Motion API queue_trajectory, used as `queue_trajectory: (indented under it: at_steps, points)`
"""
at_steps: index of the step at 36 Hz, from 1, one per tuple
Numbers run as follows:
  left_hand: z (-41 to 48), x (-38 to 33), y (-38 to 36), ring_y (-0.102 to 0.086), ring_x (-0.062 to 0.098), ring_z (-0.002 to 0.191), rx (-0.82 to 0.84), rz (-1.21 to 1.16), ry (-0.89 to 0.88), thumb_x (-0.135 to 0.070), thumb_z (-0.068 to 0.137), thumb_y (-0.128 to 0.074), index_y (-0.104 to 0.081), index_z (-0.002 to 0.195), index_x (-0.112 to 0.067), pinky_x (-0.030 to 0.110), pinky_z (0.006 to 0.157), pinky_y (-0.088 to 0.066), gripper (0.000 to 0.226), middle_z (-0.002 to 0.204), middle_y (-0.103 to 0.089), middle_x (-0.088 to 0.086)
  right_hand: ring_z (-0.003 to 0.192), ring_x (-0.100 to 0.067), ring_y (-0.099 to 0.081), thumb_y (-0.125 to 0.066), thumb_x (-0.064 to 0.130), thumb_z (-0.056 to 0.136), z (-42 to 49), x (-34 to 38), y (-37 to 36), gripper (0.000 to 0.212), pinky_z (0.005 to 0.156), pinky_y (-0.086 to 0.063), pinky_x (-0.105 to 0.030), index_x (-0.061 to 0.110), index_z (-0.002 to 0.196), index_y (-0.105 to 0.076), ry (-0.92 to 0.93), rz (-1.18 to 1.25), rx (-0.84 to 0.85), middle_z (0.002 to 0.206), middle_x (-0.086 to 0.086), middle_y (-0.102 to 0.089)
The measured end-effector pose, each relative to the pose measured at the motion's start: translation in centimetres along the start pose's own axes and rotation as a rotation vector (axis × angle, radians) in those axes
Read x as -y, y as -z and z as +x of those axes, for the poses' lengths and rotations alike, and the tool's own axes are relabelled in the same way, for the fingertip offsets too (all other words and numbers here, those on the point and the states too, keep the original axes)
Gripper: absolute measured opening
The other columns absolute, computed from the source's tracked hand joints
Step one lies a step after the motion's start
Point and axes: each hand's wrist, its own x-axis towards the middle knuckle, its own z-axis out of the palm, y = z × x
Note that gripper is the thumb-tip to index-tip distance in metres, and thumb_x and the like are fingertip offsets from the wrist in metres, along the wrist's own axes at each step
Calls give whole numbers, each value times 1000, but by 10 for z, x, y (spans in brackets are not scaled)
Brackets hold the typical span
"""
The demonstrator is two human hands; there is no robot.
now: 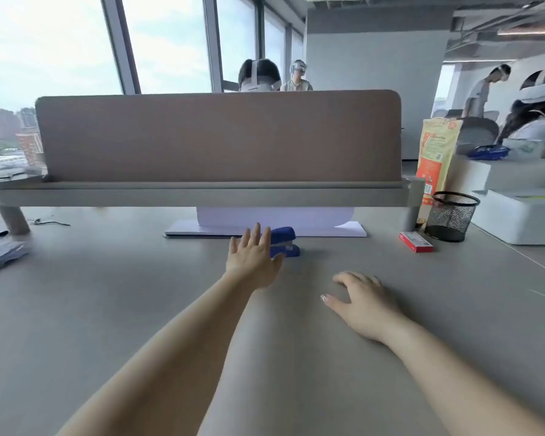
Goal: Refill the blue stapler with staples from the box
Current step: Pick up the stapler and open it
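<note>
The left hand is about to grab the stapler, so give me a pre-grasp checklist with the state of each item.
1. Blue stapler within reach of left hand: ok, hand open right beside it.
2. Stapler gripped: not ok, fingers spread.
3. Right hand free: ok, resting empty on the desk.
4. Red staple box on hand: ok, lying to the right beside the mesh pen cup.
5. Box opened: cannot tell.
6. Stapler empty: cannot tell, it is shut.
</note>
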Motion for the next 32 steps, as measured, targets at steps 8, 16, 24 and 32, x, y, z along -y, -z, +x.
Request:
queue_trajectory:
  at_steps: [8, 16, 24, 32]
  points:
    - [-20, -3, -7, -11, 17, 145, -109, -216, -16, -46, 94, -34, -21, 143, -26, 47, 118, -7, 55, 155, -23, -6, 128, -22, -40, -50, 49, 84, 4, -4, -4, 53, 104, -35, -36, 27, 132, -40, 15, 9, -92, 137, 5, -50]
    - [-105, -15, 7, -7, 10, 145, -98, -75, -142, -53, 92, -31, -9, 144, -35, 43, 119, 2, 59, 156, -14, -15, 128, -22, -41, -52, 58, 80, -3, 0, 1, 60, 103, -37, -37, 28, 131, -41, 48, 17, -73, 138, 3, -50]
    - [-139, -18, 23, -23, 12, 141, -172, -99, -198, -51, 91, -38, -30, 140, -32, 39, 119, -6, 53, 149, -35, -13, 101, -13, -57, -67, 52, 69, -17, 8, 0, 34, 91, -48, -40, 36, 98, -62, 152, 202, 58, 105, 10, -68]
    - [-115, -25, 14, -14, 11, 144, -114, -107, -330, -46, 95, -34, -18, 144, -34, 40, 118, 2, 53, 154, -25, -13, 99, -12, -59, -70, 49, 69, -15, 5, -3, 31, 91, -49, -41, 34, 95, -66, 174, 271, 52, 98, 9, -69]
